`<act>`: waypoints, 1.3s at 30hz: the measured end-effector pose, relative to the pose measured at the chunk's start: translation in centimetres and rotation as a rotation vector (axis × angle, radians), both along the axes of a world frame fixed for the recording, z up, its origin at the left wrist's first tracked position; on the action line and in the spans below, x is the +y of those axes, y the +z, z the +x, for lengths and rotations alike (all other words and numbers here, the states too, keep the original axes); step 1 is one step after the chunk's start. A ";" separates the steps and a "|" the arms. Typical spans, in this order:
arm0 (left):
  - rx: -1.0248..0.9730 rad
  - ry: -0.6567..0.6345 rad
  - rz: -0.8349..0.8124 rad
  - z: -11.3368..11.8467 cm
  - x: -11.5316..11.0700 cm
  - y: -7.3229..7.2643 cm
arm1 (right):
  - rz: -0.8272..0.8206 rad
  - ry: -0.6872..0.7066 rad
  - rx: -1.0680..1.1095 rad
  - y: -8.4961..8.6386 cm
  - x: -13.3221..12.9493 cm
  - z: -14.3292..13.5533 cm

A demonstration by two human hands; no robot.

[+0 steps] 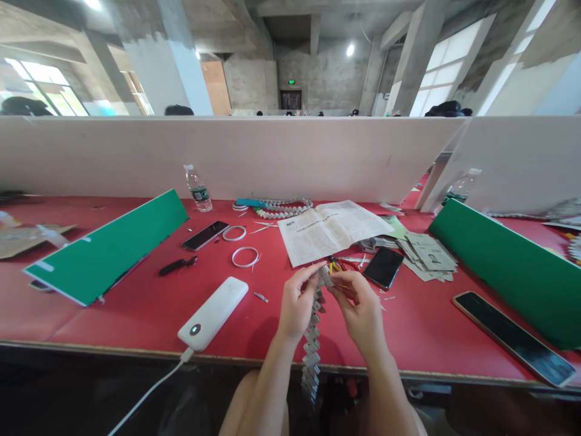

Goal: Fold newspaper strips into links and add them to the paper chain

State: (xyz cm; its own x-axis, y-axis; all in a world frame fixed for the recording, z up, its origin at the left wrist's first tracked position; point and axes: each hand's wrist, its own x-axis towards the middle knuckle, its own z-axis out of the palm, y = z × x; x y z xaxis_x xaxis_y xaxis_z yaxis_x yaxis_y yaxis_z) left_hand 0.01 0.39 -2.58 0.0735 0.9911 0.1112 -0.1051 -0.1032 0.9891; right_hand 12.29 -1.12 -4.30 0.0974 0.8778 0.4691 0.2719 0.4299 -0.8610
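Left hand (297,300) and right hand (363,306) together pinched the top of a gray zigzag chain (311,351), which hung past the near edge of the tabletop (149,321); a white power bank (213,313) lay leftward, beside that edge.

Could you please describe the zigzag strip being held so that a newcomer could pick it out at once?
Find the red table, then the left hand and right hand near its front edge. The grey zigzag strip hangs from their fingers past that edge. Unlike the similar looped chain lying at the back, it dangles straight down.
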 end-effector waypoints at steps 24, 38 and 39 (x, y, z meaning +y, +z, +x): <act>0.006 -0.064 -0.049 -0.6 0.1 0.4 | 0.132 -0.053 -0.264 -0.5 0.2 0.8; -0.059 -0.049 -0.108 -0.8 0.1 1.0 | 0.180 -0.102 -0.233 -0.4 0.2 0.2; -0.064 -0.049 -0.111 -0.8 0.1 1.1 | 0.167 -0.093 -0.228 -0.4 0.2 0.3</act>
State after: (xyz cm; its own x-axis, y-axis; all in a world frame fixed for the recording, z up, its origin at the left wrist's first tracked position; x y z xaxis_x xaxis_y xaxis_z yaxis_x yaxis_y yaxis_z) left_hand -0.79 0.49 -1.51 0.1188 0.9929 0.0072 -0.1702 0.0132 0.9853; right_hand 12.59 -0.95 -4.72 0.0498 0.7790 0.6250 0.4949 0.5244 -0.6929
